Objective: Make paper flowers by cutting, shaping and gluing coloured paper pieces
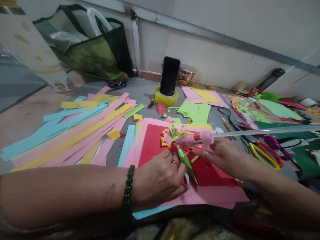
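My right hand (pixel 228 156) is closed around a pink hot glue gun (pixel 203 139), with a long clear glue stick (pixel 265 131) running out of its back. Its nozzle points left, at a small paper flower (pixel 166 137) with pink and yellow petals. Wearing a ring and green beads, my left hand (pixel 158 176) pinches the flower's lower part; the fingertips are partly hidden. Pointed green paper leaves (pixel 185 160) stick out beside those fingers. Under both hands lies a red paper sheet (pixel 215 175) on a stack of pink sheets (pixel 220 195).
Paper strips (pixel 82 133) in several colours spread across the left. A phone (pixel 170 76) leans upright on a yellow tape roll (pixel 162 96) at the back. Scissors (pixel 265 155) and a purple device (pixel 280 146) lie at right. A green bag (pixel 100 56) stands behind.
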Motion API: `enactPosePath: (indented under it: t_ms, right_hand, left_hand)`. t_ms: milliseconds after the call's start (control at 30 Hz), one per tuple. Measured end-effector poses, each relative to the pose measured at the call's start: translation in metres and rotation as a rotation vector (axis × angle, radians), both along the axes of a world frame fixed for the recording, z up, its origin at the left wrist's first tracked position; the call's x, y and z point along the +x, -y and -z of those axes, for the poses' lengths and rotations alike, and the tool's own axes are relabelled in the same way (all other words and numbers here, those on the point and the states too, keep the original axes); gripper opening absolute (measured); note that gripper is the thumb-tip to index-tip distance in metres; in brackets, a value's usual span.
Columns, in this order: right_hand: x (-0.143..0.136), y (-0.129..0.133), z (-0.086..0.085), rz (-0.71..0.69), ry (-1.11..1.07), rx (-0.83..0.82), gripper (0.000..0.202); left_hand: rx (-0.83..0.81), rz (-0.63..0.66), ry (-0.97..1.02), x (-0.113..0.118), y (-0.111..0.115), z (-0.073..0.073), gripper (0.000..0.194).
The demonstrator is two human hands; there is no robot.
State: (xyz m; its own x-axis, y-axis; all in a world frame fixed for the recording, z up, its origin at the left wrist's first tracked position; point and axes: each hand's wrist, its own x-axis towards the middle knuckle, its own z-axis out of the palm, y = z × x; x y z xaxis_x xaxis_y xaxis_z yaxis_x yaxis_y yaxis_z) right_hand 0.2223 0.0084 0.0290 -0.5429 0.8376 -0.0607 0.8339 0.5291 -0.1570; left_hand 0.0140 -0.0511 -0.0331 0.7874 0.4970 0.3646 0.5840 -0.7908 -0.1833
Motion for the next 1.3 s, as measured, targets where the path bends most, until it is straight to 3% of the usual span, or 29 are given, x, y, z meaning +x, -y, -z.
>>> enactPosePath:
  t_ms: [367,600,1067,1300]
  right_hand:
    - [0.000,0.001,-0.009,0.006,-0.122,-0.015,0.062]
    - [0.001,0.006,-0.009,-0.036,-0.025,-0.012,0.063]
    - [0.002,0.009,-0.015,-0.036,-0.037,0.046,0.065]
    - [0.002,0.012,-0.021,-0.091,-0.022,0.018,0.059]
  left_hand:
    - [-0.025,0.000,0.018,0.000,-0.001,0.001,0.038]
    - [0.015,0.022,0.028,-0.001,-0.001,0.001,0.035]
    - [-0.023,0.025,0.040,0.000,-0.001,0.003,0.034]
    - [0.004,0.019,0.050,0.001,-0.002,0.003,0.043]
